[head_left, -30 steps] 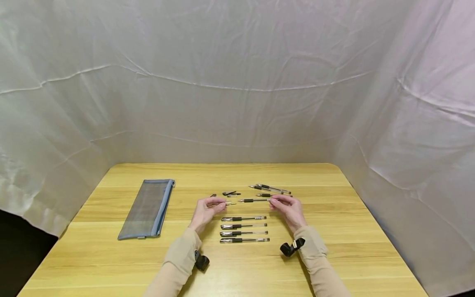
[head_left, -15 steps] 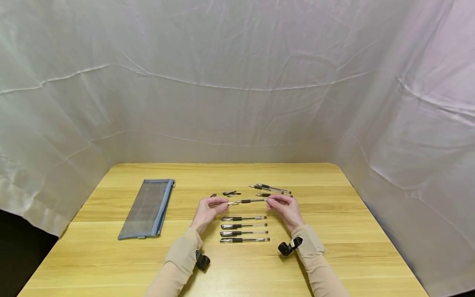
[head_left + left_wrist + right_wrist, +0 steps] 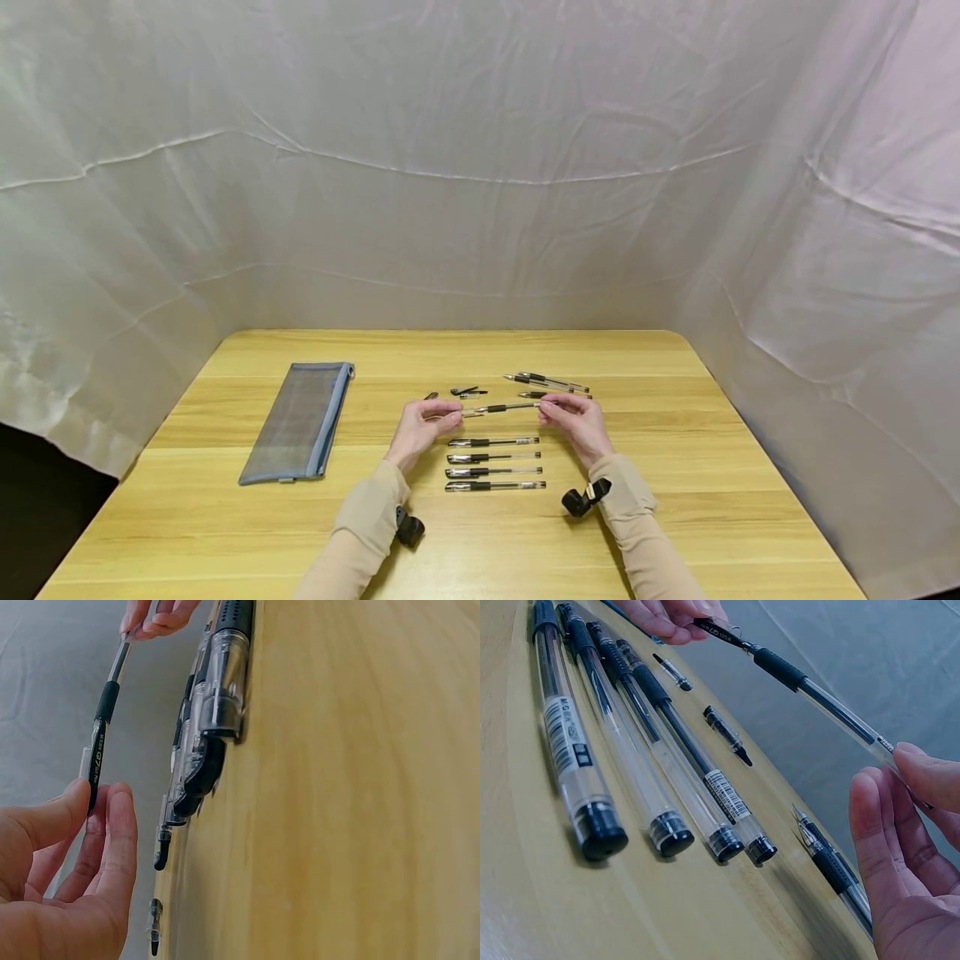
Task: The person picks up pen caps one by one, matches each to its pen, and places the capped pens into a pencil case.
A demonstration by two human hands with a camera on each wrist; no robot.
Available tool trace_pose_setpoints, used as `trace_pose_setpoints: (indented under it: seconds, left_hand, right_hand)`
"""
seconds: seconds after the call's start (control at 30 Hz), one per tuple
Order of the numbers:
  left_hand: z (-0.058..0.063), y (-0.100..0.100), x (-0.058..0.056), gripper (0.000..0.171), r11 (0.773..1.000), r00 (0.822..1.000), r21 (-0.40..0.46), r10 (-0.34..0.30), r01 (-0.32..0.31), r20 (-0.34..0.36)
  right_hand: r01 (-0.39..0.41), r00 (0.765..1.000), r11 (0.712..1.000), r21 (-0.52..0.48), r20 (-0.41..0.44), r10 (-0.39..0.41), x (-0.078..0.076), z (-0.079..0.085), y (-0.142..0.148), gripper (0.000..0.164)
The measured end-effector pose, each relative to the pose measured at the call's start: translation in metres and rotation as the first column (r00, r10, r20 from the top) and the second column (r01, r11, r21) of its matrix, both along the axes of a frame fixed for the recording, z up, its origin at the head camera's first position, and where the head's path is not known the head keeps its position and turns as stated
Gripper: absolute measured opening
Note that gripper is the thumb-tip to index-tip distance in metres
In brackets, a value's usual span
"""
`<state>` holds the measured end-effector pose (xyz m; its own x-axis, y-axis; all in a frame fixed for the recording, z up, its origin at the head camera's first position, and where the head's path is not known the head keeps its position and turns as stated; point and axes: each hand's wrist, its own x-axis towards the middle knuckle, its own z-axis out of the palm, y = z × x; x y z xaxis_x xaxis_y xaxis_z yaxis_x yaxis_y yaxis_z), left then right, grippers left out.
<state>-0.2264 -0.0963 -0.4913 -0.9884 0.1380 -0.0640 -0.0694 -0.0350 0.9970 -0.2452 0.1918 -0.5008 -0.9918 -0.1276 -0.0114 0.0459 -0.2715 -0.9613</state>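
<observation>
Between thumb and fingertips, my left hand (image 3: 422,427) pinches a clear pen cap with a black clip (image 3: 97,761). My right hand (image 3: 582,425) grips the rear end of an uncapped gel pen (image 3: 780,670) with a black rubber grip and clear barrel. Both are held above the table, roughly in line, and the pen's tip is right at the cap's mouth. In the right wrist view the fingertips hide the pen's tail. Just below the hands lies a row of several capped gel pens (image 3: 492,457), side by side.
Loose pen caps (image 3: 468,391) lie beyond the hands, with another dark cap (image 3: 431,395) near the left fingers. Uncapped pens (image 3: 555,382) rest at the far right of them. A grey mesh zip pouch (image 3: 296,425) with blue edging lies on the wooden table (image 3: 675,533) at left.
The right hand has shifted slightly left, bringing the pen's tip from a gap away up to the cap. The left hand has moved slightly right with the cap.
</observation>
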Motion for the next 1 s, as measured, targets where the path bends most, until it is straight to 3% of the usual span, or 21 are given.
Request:
trace_pose_setpoints:
  seconds: [0.4, 0.7, 0.9, 1.0]
  left_hand:
    - [-0.0017, 0.0018, -0.0006, 0.029, 1.0, 1.0, -0.018, 0.005, -0.005, 0.006]
    - [0.0006, 0.0038, 0.0006, 0.034, 0.999, 0.999, -0.016, 0.032, -0.032, 0.013]
    - [0.0019, 0.0049, 0.0013, 0.035, 0.998, 0.998, 0.024, 0.056, -0.057, 0.03]
    - [0.0016, 0.0052, 0.0014, 0.035, 0.997, 0.998, 0.044, 0.063, -0.064, 0.024]
  right_hand:
    - [-0.007, 1.0, 1.0, 0.012, -0.004, 0.007, 0.0016, 0.0026, -0.0042, 0.03]
    - [-0.005, 1.0, 1.0, 0.017, 0.015, 0.005, 0.0016, 0.0018, -0.0071, 0.04]
    - [0.001, 1.0, 1.0, -0.014, 0.024, -0.001, 0.0023, 0.002, -0.0085, 0.017]
    - [-0.001, 1.0, 1.0, -0.02, 0.024, 0.001, 0.0031, 0.0019, -0.0085, 0.014]
